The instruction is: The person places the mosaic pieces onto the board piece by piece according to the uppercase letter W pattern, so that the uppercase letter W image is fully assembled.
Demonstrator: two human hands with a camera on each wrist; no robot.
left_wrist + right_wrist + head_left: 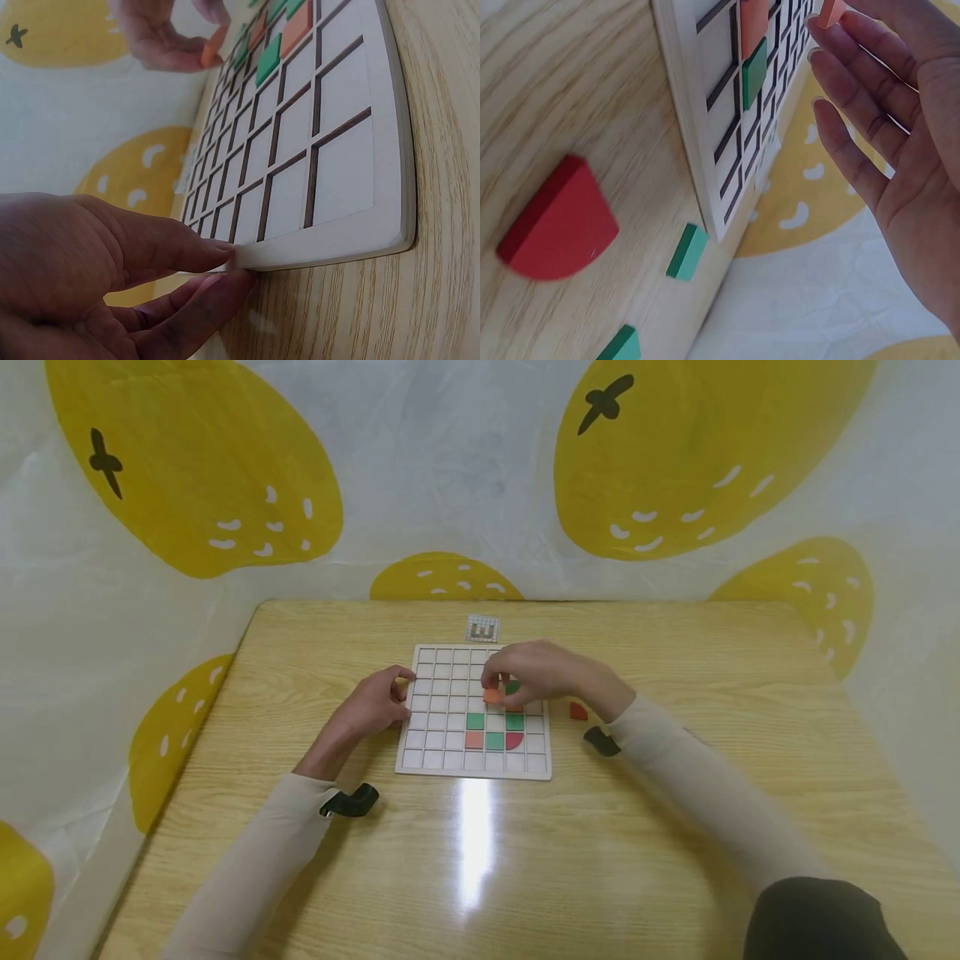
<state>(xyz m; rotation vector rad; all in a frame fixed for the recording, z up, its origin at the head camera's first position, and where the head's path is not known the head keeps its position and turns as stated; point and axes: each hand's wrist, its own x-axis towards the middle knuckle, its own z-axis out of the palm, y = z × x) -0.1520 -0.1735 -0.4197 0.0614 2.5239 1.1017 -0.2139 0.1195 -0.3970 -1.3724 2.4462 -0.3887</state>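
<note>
BLOCK: left hand [371, 702] on board's [444, 702] left edge; right hand [534, 670] over far-right squares | RIGHT: red piece [578, 711], sleeve [675, 752] | ROOM: between hands, nearside table [345, 877]

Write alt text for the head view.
A person's right hand pinches a flat orange tile over a white gridded board partly filled with green, orange and red tiles, while the left hand touches the board's left edge. A small square printed card lies beyond it on a wood-grain table.

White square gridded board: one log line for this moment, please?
left hand: grips white gridded board | right hand: pinches orange tile over board | red quarter-round tile: on table
</note>
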